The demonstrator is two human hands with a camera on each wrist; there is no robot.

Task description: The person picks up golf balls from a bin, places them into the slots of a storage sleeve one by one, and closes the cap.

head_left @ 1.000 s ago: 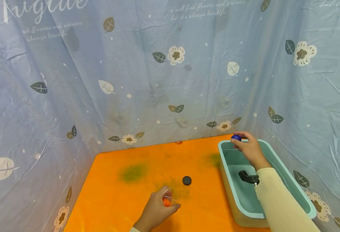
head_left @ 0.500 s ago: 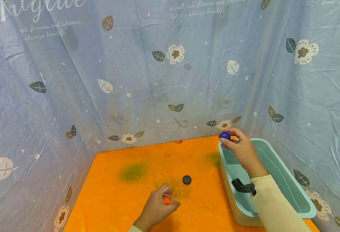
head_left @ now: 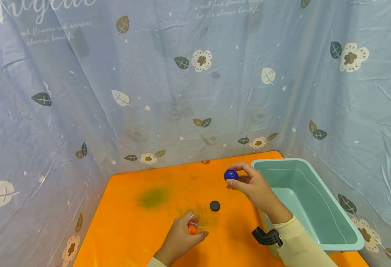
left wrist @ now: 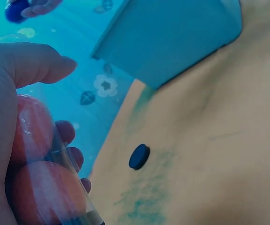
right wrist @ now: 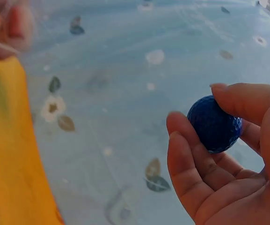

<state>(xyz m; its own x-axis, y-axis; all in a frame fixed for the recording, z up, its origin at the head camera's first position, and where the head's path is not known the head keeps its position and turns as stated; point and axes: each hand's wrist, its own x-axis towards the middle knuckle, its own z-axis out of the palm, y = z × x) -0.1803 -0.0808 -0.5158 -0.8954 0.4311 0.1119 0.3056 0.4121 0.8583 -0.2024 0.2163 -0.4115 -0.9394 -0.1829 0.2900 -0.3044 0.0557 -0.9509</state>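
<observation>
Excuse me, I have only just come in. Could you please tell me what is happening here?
A person is handling balls with both hands. The left hand grips a clear container in which at least two orange balls are visible. The right hand pinches a blue golf ball, held up outside the teal basin and not yet in the container. A black disc, perhaps a lid, lies on the orange table.
</observation>
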